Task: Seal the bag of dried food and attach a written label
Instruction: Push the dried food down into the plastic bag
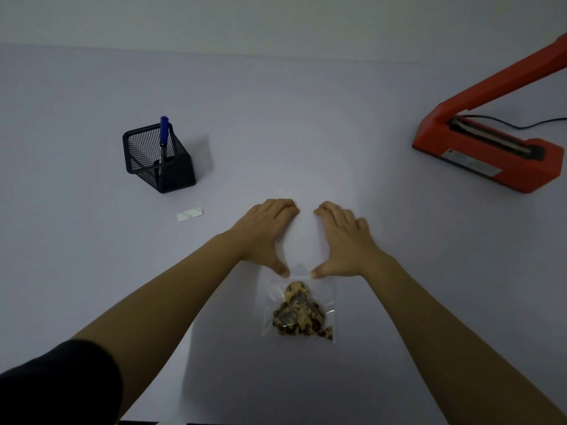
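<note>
Bag (299, 314): lies flat on the table (306, 133), with the food bunched at its near end.
Hands: left hand (264, 231) and right hand (343, 237) are spread flat, grasping nothing. Their thumbs press the bag's far edge, probably smoothing its mouth.
Sealer (487, 154): far right of the bag, arm raised, ready for use.
Label (190, 213), pen (163, 136): left of the bag, waiting.

Table (306, 118): bag of dried food (299, 305) lies flat, near centre. Left hand (265, 233) and right hand (342, 237) rest side by side on the table just beyond the bag, thumbs at its far edge. Label (190, 213) lies flat left of the left hand. Pen holder (171, 173) stands just beyond the label, pen (164, 133) upright in it. Sealer (491, 157) at far right, well apart from the bag; cord (534, 124) behind it runs off right.
</note>
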`<state>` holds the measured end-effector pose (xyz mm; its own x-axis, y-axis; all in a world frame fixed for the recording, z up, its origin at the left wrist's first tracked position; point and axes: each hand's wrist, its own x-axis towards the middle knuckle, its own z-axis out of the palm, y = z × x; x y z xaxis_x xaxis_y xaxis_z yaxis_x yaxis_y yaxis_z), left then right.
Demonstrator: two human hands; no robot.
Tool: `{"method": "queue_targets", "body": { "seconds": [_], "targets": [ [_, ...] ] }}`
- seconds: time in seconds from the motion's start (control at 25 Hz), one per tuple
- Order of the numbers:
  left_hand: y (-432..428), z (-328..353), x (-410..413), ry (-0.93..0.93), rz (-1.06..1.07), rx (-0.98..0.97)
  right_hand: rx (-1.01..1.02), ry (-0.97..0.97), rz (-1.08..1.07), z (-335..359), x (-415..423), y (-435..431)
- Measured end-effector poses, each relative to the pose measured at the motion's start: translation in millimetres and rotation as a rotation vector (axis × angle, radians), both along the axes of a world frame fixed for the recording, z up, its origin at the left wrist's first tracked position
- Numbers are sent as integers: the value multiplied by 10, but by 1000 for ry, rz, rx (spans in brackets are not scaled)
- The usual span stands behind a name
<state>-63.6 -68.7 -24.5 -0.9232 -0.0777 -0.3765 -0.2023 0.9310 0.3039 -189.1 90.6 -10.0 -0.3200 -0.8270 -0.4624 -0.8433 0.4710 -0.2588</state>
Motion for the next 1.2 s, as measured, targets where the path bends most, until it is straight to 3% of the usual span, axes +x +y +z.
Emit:
{"method": "queue_targets", "body": {
  "seconds": [0.56, 0.76, 0.84, 0.92, 1.04, 1.2],
  "targets": [
    [-61, 25, -60, -53, 4, -69, 86, -43, -29, -24, -82, -101],
    [78, 103, 204, 93, 67, 12, -195, -6, -28, 30, 153, 197],
    [195, 139, 330, 171, 87, 44, -326, 2, -163, -1, 296, 352],
    [333, 137, 427, 186, 235, 79, -398, -33, -409, -50, 442, 459],
    [597, 128, 506, 214, 649, 144, -358, -148, -727, -64, 612, 515],
    [888, 127, 502, 152, 902, 153, -357, -159, -772, -77, 776, 452]
  ]
}}
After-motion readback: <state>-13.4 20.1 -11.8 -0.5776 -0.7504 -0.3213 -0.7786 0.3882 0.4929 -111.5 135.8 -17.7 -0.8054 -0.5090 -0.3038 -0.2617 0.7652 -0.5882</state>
